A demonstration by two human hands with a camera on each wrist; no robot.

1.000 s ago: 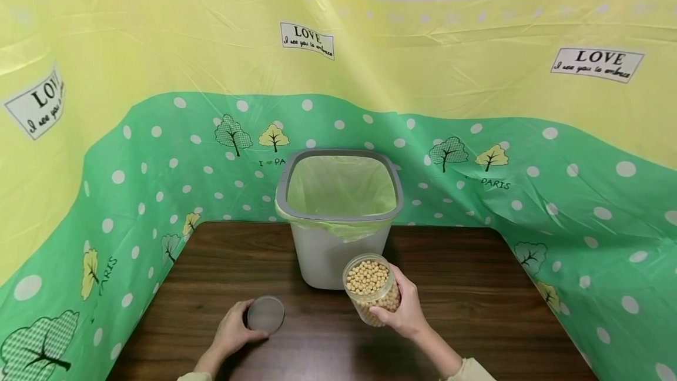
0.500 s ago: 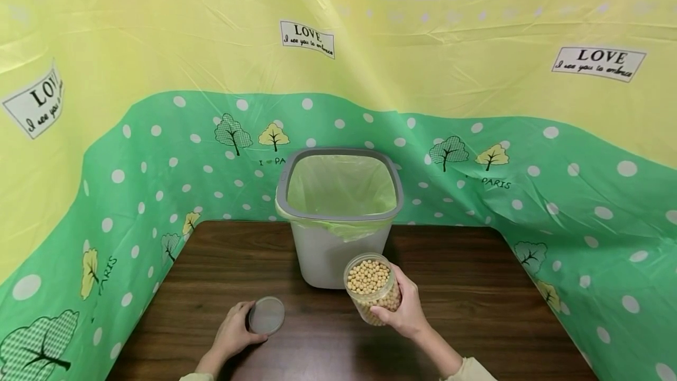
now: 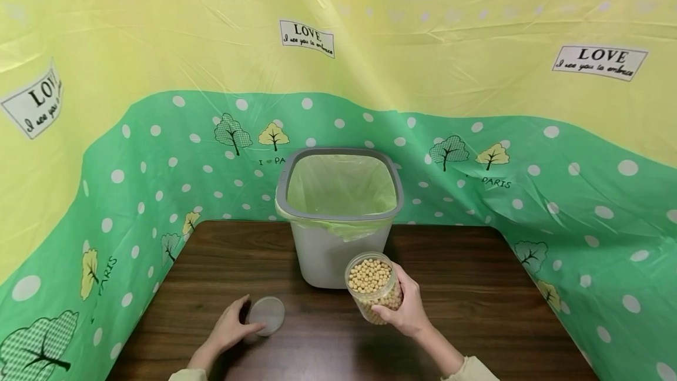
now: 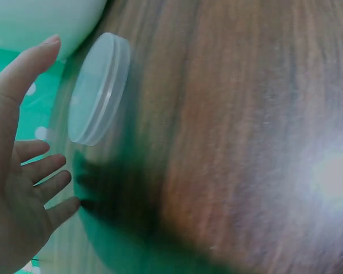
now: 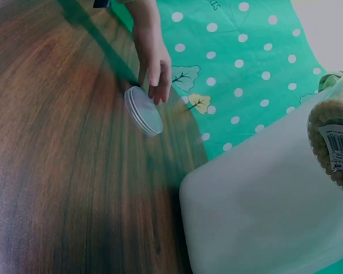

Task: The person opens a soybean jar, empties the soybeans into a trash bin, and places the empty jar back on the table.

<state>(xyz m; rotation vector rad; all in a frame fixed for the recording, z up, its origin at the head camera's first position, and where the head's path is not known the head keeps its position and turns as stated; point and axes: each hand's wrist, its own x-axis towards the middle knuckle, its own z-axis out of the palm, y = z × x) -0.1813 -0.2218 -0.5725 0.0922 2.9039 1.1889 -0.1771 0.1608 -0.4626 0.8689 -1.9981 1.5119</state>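
Note:
In the head view my right hand [image 3: 408,306] grips a clear plastic jar [image 3: 374,288] full of soybeans [image 3: 370,276], uncovered and tilted slightly, in front of the bin. The right wrist view catches the jar's base [image 5: 337,142] with a barcode label. A round translucent lid [image 3: 267,315] lies flat on the table to the left. Beside it my left hand [image 3: 228,326] is spread; the left wrist view has its fingers [image 4: 50,168] apart from the lid [image 4: 99,88], nothing held.
A light grey bin [image 3: 328,251] with a darker grey rim [image 3: 338,216] and a green liner [image 3: 341,184] stands at the table's back middle. Behind the dark wooden table [image 3: 449,287] hangs a green and yellow patterned cloth [image 3: 465,99], also along both sides.
My left hand has let go of the lid and drawn slightly left, leaving it on the table. The right hand with the jar has barely moved.

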